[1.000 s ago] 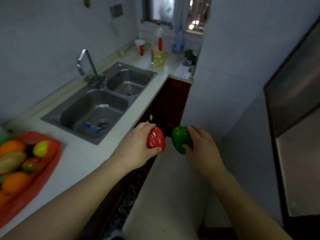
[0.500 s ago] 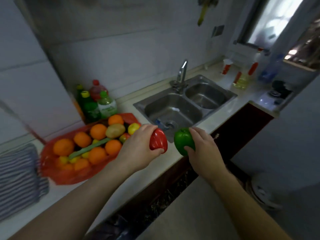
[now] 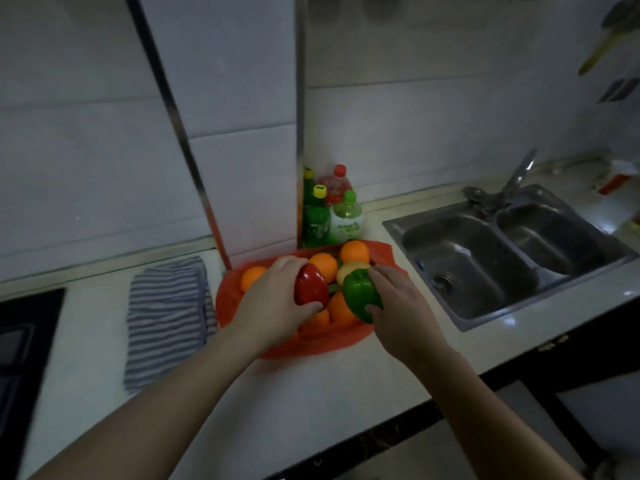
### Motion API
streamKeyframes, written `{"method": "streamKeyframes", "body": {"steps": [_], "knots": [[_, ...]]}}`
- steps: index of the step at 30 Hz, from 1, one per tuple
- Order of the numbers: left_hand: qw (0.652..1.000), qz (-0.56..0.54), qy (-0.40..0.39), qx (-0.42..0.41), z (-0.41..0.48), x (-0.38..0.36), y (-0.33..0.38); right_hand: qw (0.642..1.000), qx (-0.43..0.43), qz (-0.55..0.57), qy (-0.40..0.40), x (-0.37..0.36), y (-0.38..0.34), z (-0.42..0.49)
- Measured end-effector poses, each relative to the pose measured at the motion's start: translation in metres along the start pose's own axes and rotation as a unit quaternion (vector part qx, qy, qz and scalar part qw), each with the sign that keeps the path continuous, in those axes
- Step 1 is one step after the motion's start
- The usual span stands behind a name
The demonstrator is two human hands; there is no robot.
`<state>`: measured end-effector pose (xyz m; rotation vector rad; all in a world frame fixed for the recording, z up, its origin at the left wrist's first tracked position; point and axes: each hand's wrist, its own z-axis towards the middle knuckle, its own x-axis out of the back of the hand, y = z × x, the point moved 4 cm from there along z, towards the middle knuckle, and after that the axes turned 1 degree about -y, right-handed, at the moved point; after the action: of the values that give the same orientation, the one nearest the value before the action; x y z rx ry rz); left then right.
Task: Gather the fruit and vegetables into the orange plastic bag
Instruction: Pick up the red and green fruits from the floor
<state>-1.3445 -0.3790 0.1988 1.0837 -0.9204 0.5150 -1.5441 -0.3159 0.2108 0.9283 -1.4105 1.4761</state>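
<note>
On the counter point(image 3: 311, 393), the orange bag point(image 3: 228, 303) lies just under both grips. The left hand point(image 3: 273, 306) holds the red pepper point(image 3: 310, 285); the right hand point(image 3: 401, 313) holds the green pepper point(image 3: 360, 292).

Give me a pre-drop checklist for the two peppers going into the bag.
1. Left hand grip on red pepper: ok, fingers and thumb curl round it.
2. Right hand grip on green pepper: ok, pinched between thumb and fingers.
3. Both peppers over the orange plastic bag: ok.
4. Bag mouth open: ok, oranges show inside.
5. Free spot under the peppers: cannot tell, the hands hide it.
6. Peppers touching the fruit below: cannot tell.
</note>
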Motion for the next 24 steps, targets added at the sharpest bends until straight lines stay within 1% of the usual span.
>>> {"method": "streamKeyframes", "body": {"steps": [8, 12, 15, 18, 24], "knots": [[0.993, 0.004, 0.029, 0.112, 0.006, -0.021, -0.046, 0.990, 0.110, -0.018, -0.084, -0.047, -0.002, 0.072], [0.985, 0.008, 0.026, 0.172, 0.010, -0.039, -0.061, 0.978, 0.162, -0.016, -0.128, -0.070, 0.004, 0.102], [0.977, 0.009, 0.032, 0.210, 0.015, -0.052, -0.070, 0.967, 0.203, -0.039, -0.150, -0.087, 0.007, 0.120], [0.972, 0.004, 0.034, 0.233, 0.021, -0.064, -0.076, 0.955, 0.228, -0.025, -0.190, -0.103, 0.010, 0.131], [0.965, 0.003, 0.021, 0.261, 0.023, -0.084, -0.087, 0.937, 0.266, -0.027, -0.225, -0.122, 0.015, 0.141]]}}
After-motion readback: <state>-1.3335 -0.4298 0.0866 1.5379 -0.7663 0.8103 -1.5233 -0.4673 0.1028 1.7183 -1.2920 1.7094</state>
